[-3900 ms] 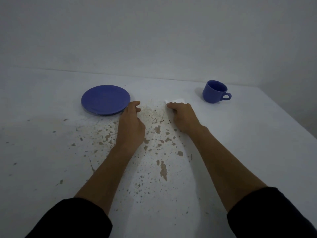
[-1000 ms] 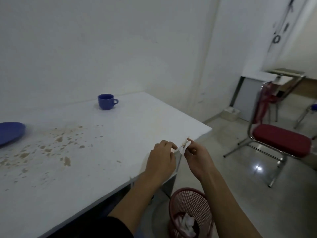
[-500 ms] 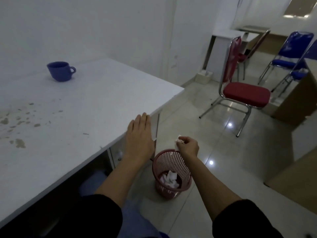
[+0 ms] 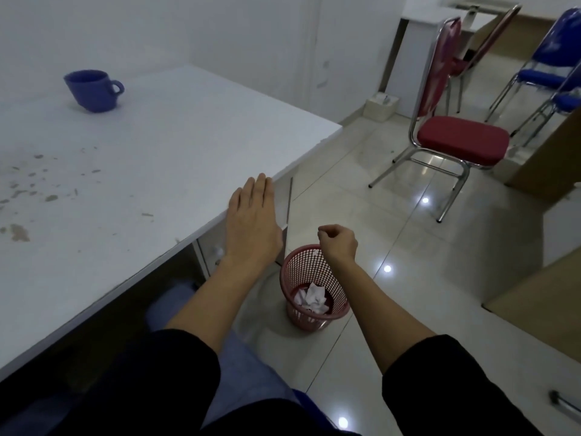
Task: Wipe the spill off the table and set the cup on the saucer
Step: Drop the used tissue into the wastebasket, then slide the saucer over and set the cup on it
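Observation:
A blue cup (image 4: 94, 91) stands at the far side of the white table (image 4: 163, 146). Brown spill stains (image 4: 19, 231) speckle the table's left part. The saucer is out of view. My left hand (image 4: 253, 221) lies flat on the table's right edge, palm down, holding nothing. My right hand (image 4: 339, 242) hangs over a red mesh wastebasket (image 4: 294, 278) on the floor, fingers curled shut, and no tissue shows in them. Crumpled white tissues (image 4: 312, 298) lie inside the basket.
A red-seated metal chair (image 4: 462, 140) stands on the tiled floor to the right, with blue chairs (image 4: 550, 73) behind it. Wooden furniture (image 4: 534, 297) fills the right side. A small white box (image 4: 381, 106) sits by the wall. My knees are under the table's edge.
After wiping, I turned from the table to the basket. Half a second ago my right hand pinched a small tissue piece over the basket; now none shows in it. My left hand stays on the edge.

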{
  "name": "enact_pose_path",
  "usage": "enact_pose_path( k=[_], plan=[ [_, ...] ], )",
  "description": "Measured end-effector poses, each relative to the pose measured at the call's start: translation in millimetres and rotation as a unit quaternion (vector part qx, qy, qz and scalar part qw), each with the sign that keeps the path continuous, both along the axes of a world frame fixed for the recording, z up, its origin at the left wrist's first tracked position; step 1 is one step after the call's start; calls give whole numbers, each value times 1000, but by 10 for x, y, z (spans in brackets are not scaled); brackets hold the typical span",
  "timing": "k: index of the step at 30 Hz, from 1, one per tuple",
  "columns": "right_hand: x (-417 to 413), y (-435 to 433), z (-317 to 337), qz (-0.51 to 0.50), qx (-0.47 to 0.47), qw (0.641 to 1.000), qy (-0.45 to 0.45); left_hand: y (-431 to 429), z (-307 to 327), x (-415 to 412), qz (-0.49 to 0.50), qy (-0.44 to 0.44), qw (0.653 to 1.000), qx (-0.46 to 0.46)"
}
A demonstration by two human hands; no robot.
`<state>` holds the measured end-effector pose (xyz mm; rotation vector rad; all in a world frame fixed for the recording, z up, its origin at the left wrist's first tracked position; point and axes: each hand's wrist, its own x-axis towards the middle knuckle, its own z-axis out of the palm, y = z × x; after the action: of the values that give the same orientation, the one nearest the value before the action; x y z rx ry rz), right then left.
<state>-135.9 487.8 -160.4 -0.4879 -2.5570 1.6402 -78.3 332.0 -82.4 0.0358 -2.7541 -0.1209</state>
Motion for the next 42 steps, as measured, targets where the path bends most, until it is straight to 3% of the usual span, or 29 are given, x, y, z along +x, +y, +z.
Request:
enact_pose_path(
  k=[5,11,14,19,24,30,34,37,42],
  plan=[
    [4,-284,437,13,-38,995,90,-23,117,24,-13,-4,999,46],
    [69,-860,1146,93,-65,969,220,-412,482,91,-2,58,973,223],
    [80,-1274,1369,152,-62,959,233,-774,632,176,39,80,954,287],
    [116,-2072,1435,283,-50,935,209,-1540,728,403,138,91,942,293],
    [264,-2963,1398,435,-7,876,208,-2348,697,783,259,112,926,250],
    [556,-3957,1406,588,72,773,226,-2998,579,1250,368,111,894,228],
    [710,-4248,1276,593,180,719,314,-3160,551,1332,380,128,871,284],
    [742,-4283,1199,583,211,703,347,-3324,650,1349,402,182,795,415],
    [707,-4284,1192,592,215,695,347,-3741,800,1350,405,265,558,674]
  ],
)
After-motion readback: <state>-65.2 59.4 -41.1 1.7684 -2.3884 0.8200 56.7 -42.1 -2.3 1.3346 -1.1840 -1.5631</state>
